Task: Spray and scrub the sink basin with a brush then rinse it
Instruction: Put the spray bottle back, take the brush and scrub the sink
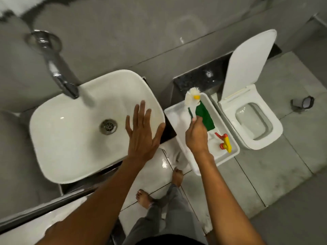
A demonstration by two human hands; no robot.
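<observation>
The white sink basin [70, 124] fills the left of the head view, with a metal drain [108, 126] in its middle and a chrome tap [60, 76] reaching over its back rim. My left hand [142, 133] hovers flat, fingers spread, above the basin's right edge and holds nothing. My right hand [196, 133] grips the handle of a white-bristled brush [192, 98] with a yellow collar, bristles pointing away, over a white tray [231, 147]. A spray bottle's red and yellow trigger head [225, 142] lies in the tray beside a green cloth [206, 117].
A white toilet [256, 124] with its lid raised stands right of the tray. A dark stone ledge [200, 78] runs behind the tray. My bare feet [144, 198] stand on glossy floor tiles below. A small dark object [302, 104] lies on the floor at far right.
</observation>
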